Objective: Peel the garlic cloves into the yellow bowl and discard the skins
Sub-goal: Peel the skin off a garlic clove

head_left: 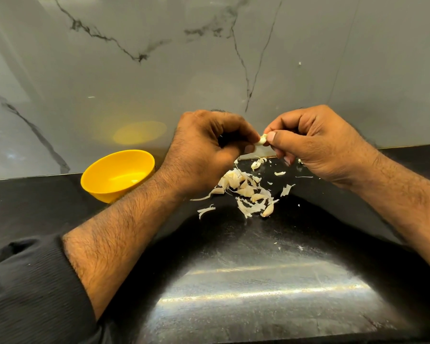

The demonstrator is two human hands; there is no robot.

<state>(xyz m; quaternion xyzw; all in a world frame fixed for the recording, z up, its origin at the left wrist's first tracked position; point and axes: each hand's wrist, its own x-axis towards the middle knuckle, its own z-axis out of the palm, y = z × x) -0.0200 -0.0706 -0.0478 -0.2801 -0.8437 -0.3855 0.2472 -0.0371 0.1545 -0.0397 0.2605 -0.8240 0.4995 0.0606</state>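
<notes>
black countertop (246,281), glossy w/ light streaks, is backed by a grey marble-look wall (159,58) w/ dark veins. both hands are held up over the counter, just above centre of view, near the wall's base.

garlic clove (261,140) is held between the two hands, at abt 12 o'clock from the skin pile. left hand (204,150) has fingers curled in, tips pinching the clove's left/lower end; right hand (318,145) is curled too, thumb & forefinger pinching the clove's right side. whether the clove is fully peeled can't be told, it's mostly hidden by fingertips.

pile of skins (246,192) is spread on the counter right below the hands, w/ several cloves mixed in; one clove (268,210) is seen at the pile's 5 o'clock edge. loose flakes are scattered round it, at 3 & 8 o'clock.

yellow bowl (104,189) is set on the counter at 9 o'clock from the pile, close to the wall, partly covered by the left forearm. something pale is seen inside it, too washed out to id. its yellow reflection is seen on the wall above.

black sleeve (30,289) is pushed up on the left arm, at 7 o'clock in view.
</notes>
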